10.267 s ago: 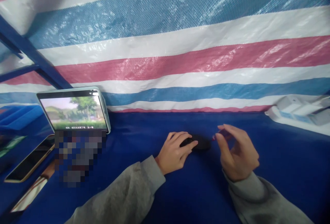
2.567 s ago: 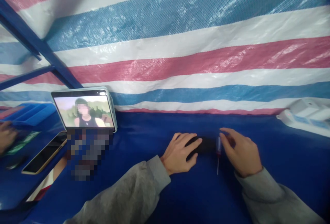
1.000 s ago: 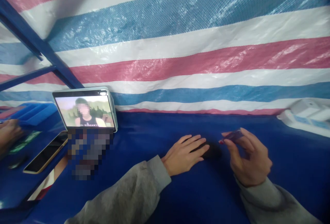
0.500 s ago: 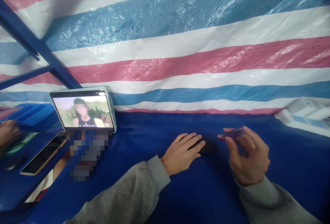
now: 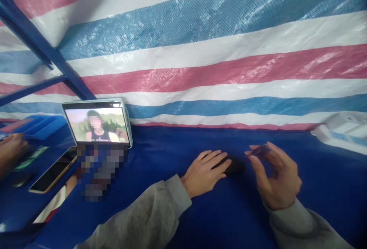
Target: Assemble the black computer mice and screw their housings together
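Note:
My left hand (image 5: 207, 175) lies palm down on the blue tabletop (image 5: 223, 218), its fingers stretched out and a little apart. A dark oval patch (image 5: 236, 166) shows at its fingertips; whether it is an object or a shadow I cannot tell. To the right, my right hand (image 5: 278, 182) is raised with thumb and fingers pinched on a small, glossy, dark purple see-through piece (image 5: 261, 150). The fingers cover part of that piece, so its kind is unclear.
A tablet (image 5: 100, 122) playing a video stands at the left, with a phone (image 5: 54, 170) near it. Another person's hand (image 5: 13, 147) is at the far left by a blue tray (image 5: 43, 126). White equipment (image 5: 344, 130) sits at the right; a striped tarp (image 5: 200, 80) hangs behind.
The purple piece has turned in my right fingers, and the red end seen before hardly shows. My left hand stays flat. The whole view has shifted slightly.

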Available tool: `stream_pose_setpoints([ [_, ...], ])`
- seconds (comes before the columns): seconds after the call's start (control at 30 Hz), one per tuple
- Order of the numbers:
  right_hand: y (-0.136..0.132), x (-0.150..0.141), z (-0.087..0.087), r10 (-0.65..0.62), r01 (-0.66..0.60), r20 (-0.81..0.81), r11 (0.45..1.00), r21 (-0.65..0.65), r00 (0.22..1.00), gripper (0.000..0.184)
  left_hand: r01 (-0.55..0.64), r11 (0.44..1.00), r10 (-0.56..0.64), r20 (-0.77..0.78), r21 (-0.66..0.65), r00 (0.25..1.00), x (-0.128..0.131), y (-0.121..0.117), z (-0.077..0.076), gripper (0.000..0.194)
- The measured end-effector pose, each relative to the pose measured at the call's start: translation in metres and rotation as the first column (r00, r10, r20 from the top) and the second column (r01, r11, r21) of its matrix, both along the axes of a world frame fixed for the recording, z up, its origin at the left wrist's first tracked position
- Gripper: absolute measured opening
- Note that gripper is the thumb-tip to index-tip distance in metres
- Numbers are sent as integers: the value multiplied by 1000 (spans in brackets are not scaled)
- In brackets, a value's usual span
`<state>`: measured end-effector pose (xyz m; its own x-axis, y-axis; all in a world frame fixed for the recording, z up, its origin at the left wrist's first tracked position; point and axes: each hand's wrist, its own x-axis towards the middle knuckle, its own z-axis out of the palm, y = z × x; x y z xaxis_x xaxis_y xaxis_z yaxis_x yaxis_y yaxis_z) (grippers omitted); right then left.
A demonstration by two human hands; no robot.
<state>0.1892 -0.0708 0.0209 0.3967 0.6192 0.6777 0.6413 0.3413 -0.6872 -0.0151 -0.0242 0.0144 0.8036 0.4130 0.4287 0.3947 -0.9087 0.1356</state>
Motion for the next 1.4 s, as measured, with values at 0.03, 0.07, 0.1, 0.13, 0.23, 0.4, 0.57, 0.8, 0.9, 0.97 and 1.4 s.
stream_pose_setpoints([
  [0.03,3,-2,1,-42,42,1,999,22,999,44,-1,1000,1,1,1,1000,0,0,-1,38],
  [0.07,7,-4,2,-96,96,1,994,52,995,41,-2,1000,2,2,3,1000,0,1,-1,38],
  [0.1,10,-6,4,-134,133,1,986,102,991,36,-2,1000,2,3,6,1000,0,1,-2,38],
  [0.13,13,-9,6,-132,128,19,981,144,991,34,-1,1000,1,7,10,1000,0,2,-3,38],
  [0.23,17,-16,11,-77,85,-47,977,195,996,32,3,1000,-4,17,19,1000,1,2,-5,38],
  [0.4,19,-21,21,24,-7,-184,995,94,983,30,-5,1000,5,15,8,1000,1,2,-5,38],
  [0.57,14,-13,20,-156,133,91,967,217,984,27,-7,1000,7,16,10,1000,1,2,-4,38],
  [0.8,5,-6,12,-36,4,124,968,249,992,36,-17,1000,17,24,10,1000,0,1,-5,38],
  [0.9,7,-3,9,-98,49,165,960,274,981,45,-16,1000,16,10,12,1000,0,1,-5,38],
  [0.97,7,-2,9,-64,11,165,953,304,984,49,-20,1000,20,-1,15,1000,0,1,-5,37],
  [1.4,2,2,13,104,-161,244,961,225,964,60,-7,1000,7,28,15,1000,-1,2,-5,38],
])
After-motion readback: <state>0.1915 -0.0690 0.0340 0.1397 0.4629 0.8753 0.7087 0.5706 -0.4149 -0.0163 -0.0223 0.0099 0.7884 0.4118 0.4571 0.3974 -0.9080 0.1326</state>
